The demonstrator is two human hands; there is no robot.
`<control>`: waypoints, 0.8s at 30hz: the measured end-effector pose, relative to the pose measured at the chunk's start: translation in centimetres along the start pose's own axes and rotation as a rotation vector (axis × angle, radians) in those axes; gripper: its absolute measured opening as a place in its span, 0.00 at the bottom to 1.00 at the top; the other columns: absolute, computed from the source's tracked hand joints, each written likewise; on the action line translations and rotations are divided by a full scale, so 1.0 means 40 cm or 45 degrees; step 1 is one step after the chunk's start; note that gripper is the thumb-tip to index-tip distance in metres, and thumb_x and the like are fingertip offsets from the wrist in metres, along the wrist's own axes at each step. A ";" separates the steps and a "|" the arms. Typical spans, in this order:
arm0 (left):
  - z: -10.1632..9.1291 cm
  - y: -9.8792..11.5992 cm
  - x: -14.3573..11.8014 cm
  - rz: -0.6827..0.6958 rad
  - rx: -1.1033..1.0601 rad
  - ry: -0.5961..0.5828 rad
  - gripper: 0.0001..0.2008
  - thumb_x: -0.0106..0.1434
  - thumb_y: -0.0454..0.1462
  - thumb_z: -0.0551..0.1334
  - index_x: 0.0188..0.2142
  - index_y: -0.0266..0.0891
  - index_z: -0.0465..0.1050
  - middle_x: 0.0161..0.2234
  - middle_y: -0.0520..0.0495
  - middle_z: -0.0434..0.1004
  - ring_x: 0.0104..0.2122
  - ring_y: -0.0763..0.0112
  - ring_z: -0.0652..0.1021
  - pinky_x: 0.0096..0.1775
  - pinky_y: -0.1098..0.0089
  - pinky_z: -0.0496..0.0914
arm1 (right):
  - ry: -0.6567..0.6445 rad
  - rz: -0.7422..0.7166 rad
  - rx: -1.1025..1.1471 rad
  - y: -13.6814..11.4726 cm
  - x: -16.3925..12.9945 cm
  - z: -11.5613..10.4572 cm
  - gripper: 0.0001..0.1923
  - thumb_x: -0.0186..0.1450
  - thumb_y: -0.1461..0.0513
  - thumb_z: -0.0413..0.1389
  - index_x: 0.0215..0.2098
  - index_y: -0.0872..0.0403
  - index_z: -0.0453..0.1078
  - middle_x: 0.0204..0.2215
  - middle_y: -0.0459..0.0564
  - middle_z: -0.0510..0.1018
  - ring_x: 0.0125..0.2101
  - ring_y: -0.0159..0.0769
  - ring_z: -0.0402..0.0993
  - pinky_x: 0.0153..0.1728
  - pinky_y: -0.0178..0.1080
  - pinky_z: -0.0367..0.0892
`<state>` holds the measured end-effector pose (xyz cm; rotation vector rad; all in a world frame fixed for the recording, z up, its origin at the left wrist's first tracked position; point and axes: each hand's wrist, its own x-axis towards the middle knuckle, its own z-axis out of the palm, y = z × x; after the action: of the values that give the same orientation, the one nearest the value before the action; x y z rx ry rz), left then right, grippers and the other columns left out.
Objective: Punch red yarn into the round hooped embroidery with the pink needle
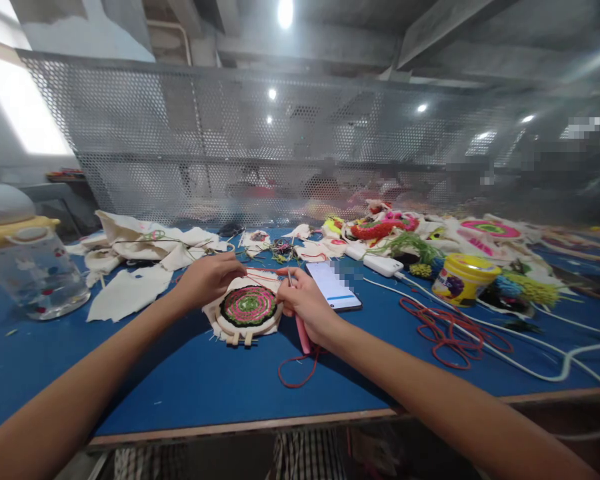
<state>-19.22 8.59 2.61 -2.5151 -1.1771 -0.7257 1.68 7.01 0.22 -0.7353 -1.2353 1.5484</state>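
An embroidery hoop (251,337) lies on the blue table, with cream cloth stretched in it. Rings of green, pink and black yarn loops (249,305) fill the middle of the cloth. My right hand (307,303) is closed around a pink-handled punch needle (303,335), its metal shaft pointing up at the hoop's right side. Red yarn (300,385) trails below this hand in a loop. At the hoop's far left edge, my left hand (213,279) pinches a strand of the red yarn, which runs across toward my right hand.
A phone (333,287) with a lit screen lies just right of the hoop. Farther right are a red yarn tangle (450,333), white cables (530,370) and a yellow tub (464,279). A water bottle (35,267) stands left; cloth scraps (130,290) and a mesh partition (260,147) are beyond.
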 end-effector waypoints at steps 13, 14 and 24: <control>0.035 0.114 0.009 -0.104 -0.692 0.085 0.15 0.58 0.41 0.62 0.43 0.36 0.74 0.41 0.42 0.78 0.38 0.66 0.77 0.35 0.72 0.70 | -0.135 -0.053 -0.107 0.002 -0.007 -0.002 0.22 0.51 0.65 0.57 0.43 0.53 0.58 0.17 0.34 0.64 0.13 0.21 0.52 0.14 0.27 0.51; 0.039 0.120 0.010 -0.131 -0.762 0.061 0.13 0.59 0.40 0.61 0.41 0.36 0.75 0.39 0.43 0.79 0.37 0.66 0.77 0.35 0.72 0.70 | -0.127 -0.057 -0.123 0.003 -0.007 -0.004 0.22 0.51 0.65 0.57 0.44 0.53 0.58 0.18 0.34 0.64 0.13 0.21 0.52 0.14 0.27 0.52; 0.036 0.125 0.009 -0.281 -0.803 -0.070 0.14 0.59 0.41 0.59 0.26 0.32 0.75 0.21 0.48 0.75 0.21 0.75 0.71 0.23 0.77 0.63 | -0.058 -0.031 -0.178 0.008 -0.003 -0.003 0.22 0.52 0.66 0.56 0.44 0.53 0.56 0.17 0.34 0.64 0.14 0.22 0.54 0.14 0.27 0.53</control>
<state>-14.68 6.27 1.45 -2.9349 -1.4368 -1.2585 1.72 6.93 -0.11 -0.7759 -1.3923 1.4768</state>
